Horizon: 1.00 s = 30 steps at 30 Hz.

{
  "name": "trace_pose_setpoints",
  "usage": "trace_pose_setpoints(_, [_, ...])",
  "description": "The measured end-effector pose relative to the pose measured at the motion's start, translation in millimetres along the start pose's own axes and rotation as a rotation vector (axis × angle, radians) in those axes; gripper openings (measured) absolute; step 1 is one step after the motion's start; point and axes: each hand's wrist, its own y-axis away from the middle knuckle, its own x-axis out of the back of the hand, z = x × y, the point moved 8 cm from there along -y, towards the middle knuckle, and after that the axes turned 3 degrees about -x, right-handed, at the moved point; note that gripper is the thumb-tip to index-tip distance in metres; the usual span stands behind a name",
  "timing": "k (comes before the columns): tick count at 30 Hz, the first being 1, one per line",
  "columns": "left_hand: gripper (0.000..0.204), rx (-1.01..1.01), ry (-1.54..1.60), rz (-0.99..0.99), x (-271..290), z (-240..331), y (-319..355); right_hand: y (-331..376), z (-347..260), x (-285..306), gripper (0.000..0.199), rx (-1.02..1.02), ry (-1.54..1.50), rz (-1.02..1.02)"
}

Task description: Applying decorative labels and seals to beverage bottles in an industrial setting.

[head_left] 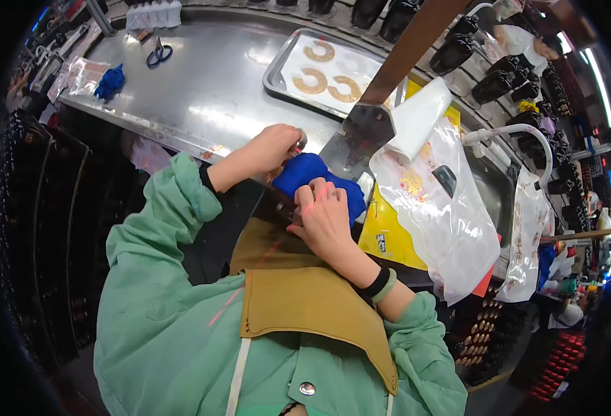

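Observation:
A bright blue, soft-looking rounded thing (302, 170), perhaps cloth-covered, lies in front of me at the front edge of the metal table. My right hand (323, 211) is closed over its near side, fingers bent and pressed onto it. At its far left end my left hand (277, 147) is closed, fingers curled beside a small dark round piece (300, 141); what those fingers grip is mostly hidden. Thin red light lines cross my right hand and the apron (305, 298).
Behind stands a metal tray (277, 87) with gold C-shaped pieces on white sheets. A brown upright post (413, 52) rises beside it. To the right lie yellow sheet (392, 239) and clear plastic (444, 236). Scissors (158, 54) and crumpled blue cloth (110, 82) lie far left.

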Motion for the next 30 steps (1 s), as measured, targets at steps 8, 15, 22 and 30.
trace_pose_setpoints(8, [0.025,-0.056,0.072,0.05,12,4,-3,16,25,11,0.05,0.143,-0.078,-0.108])
trace_pose_setpoints(15, [0.018,-0.011,0.053,0.023,7,-1,-6,22,50,24,0.056,0.103,-0.26,-0.201])
trace_pose_setpoints(22, [0.028,0.01,0.191,-0.02,35,13,5,15,65,65,0.049,-0.078,-0.579,0.104])
trace_pose_setpoints(30, [0.031,0.065,0.795,0.397,78,100,5,-18,52,64,0.042,-0.223,-1.375,0.346])
